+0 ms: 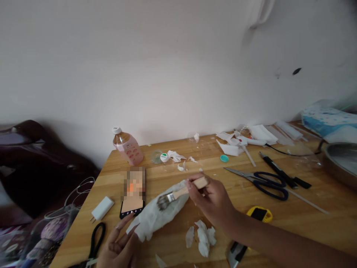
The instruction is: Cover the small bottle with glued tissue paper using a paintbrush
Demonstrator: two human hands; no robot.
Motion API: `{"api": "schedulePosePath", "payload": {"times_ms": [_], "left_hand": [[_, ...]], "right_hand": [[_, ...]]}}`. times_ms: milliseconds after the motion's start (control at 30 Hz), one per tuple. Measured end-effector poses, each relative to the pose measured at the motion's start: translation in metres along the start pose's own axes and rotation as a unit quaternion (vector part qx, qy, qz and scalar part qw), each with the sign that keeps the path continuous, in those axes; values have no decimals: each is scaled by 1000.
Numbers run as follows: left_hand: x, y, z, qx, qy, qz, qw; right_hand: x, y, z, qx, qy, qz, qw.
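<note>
Clasping a wooden-handled brush [179, 193] in the closed right hand [210, 195], resting its bristles [163, 203] on the white papery form [154, 217] at six o'clock in view; touching its eight-o'clock end with the part-curled left hand [119, 242], cannot tell whether pinching.

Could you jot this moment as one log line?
right hand: holds paintbrush, bristles on white papery form | left hand: at form's near end | on table: dark-handled scissors

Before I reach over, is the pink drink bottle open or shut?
Shut: the pink drink bottle has its white cap seated on the neck; tightness unclear.
</note>
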State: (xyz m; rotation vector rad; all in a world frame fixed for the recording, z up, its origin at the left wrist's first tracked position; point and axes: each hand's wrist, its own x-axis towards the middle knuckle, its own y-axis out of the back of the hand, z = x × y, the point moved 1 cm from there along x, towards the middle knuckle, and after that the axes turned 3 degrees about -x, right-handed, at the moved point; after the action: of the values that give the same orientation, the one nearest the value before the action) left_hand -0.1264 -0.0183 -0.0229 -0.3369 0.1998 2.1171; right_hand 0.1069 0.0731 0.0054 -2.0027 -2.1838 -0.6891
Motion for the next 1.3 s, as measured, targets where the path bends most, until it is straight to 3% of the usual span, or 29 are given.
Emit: {"api": "schedulePosePath", "payload": {"times_ms": [200,467,733,800,1000,1200,1300], "left_hand": [[-1,-8,0,5,12,7,1000],[-6,-13,-6,11,17,-14,1000],[0,-9,-8,9,33,-15,999],[0,-9,-6,4,35,-20,999],[3,-6,-7,-20,42,-11,999],[2,-5,-7,-20,33,-1,999],[0,-7,-3,-11,31,6,999]], "right_hand": [[6,15,16,-13,-46,42,998],[4,11,19,50,-88,48,994],[15,33,16,-70,-14,78,994],[10,35,8,-42,8,61,997],[-8,17,-5,3,67,-68,995],[8,26,25,-74,46,24,996],[14,35,26,-95,43,55,993]]}}
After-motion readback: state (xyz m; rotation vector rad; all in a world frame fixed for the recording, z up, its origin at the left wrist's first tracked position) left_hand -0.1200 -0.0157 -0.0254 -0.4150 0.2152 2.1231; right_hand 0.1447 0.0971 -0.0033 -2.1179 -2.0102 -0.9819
